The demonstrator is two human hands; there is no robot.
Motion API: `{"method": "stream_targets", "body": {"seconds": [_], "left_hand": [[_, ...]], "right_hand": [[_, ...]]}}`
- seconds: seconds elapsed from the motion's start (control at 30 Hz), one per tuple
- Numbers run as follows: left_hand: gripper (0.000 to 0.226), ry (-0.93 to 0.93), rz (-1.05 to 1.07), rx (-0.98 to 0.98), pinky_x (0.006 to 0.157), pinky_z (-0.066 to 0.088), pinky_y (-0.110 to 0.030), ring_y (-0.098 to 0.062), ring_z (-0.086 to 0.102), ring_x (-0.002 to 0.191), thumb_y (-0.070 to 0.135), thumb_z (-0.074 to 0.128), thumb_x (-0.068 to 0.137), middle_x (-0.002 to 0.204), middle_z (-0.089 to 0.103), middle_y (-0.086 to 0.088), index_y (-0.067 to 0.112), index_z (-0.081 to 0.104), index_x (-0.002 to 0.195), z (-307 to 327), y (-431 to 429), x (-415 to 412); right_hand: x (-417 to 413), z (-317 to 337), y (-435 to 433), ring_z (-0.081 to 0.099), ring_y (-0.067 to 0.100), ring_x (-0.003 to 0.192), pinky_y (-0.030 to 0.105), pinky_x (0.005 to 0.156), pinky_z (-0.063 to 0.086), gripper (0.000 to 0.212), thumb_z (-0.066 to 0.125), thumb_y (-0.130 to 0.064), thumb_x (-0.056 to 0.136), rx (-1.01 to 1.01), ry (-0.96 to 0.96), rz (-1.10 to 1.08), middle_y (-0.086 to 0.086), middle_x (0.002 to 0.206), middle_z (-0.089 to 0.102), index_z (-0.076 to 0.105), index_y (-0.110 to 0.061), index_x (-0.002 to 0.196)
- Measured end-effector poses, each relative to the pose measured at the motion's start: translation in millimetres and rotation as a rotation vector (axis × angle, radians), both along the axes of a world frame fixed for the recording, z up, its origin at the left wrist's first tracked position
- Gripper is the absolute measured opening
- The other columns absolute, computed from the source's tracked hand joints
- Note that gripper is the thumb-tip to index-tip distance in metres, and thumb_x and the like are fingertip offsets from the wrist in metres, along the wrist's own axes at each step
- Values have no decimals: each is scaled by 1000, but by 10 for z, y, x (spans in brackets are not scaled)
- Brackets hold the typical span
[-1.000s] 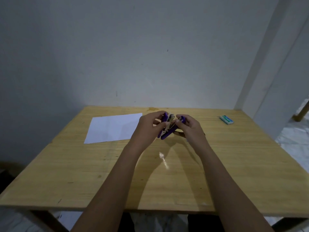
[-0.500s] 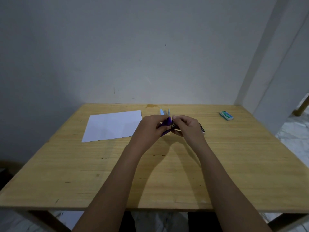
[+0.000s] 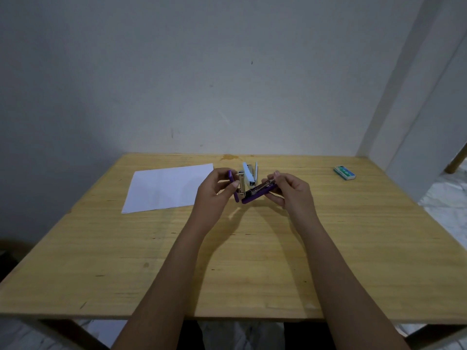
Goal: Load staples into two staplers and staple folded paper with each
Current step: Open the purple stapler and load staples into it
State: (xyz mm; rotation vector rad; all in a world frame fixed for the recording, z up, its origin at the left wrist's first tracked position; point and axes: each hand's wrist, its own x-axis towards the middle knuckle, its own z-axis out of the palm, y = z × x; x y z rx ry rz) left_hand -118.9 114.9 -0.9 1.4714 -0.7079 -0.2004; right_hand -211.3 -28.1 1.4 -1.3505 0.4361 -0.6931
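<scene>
Purple stapler (image 3: 255,192) held above the surface's far middle, hinged open, left grip (image 3: 214,189) clamping its lid, right grip (image 3: 290,190) pinching its base; white stapler (image 3: 250,174) open behind, paper (image 3: 166,188) unfolded toward far-left corner, staple box (image 3: 345,172) near far-right corner; loading apparently underway, stapling undone.

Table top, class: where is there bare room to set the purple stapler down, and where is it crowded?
Bare wood runs along the table near edge and between the right hand and the staple box. Crowded: the far middle, where both hands hold the purple stapler by the white stapler and paper.
</scene>
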Motion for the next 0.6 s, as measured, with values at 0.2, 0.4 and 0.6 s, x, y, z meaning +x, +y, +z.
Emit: {"method": "stream_targets", "body": {"seconds": [0.2, 0.4, 0.6], "left_hand": [[18, 153, -13, -78, 90, 51, -39, -12, 63, 87, 3, 55, 90, 103, 62, 4, 21, 59, 93, -62, 7, 33], [16, 297, -14, -159, 83, 56, -27, -10, 63, 88, 3, 52, 92, 101, 59, 2, 18, 57, 91, -101, -18, 124], [12, 553, -55, -431, 84, 57, -28, -22, 59, 98, 0, 47, 93, 100, 60, -6, 8, 54, 98, -117, -3, 172]], "right_hand": [[26, -41, -1, 67, 16, 80, 22, 66, 59, 20, 53, -19, 94, 3, 6, -56, 10, 87, 67, 66, -5, 88], [37, -56, -40, 66, 17, 82, 21, 62, 58, 26, 53, -23, 94, 93, 38, -100, 11, 89, 68, 66, -2, 92], [4, -13, -58, 69, 24, 83, 31, 72, 60, 20, 54, -20, 93, 435, -78, -132, 15, 92, 68, 62, -5, 83]]}}
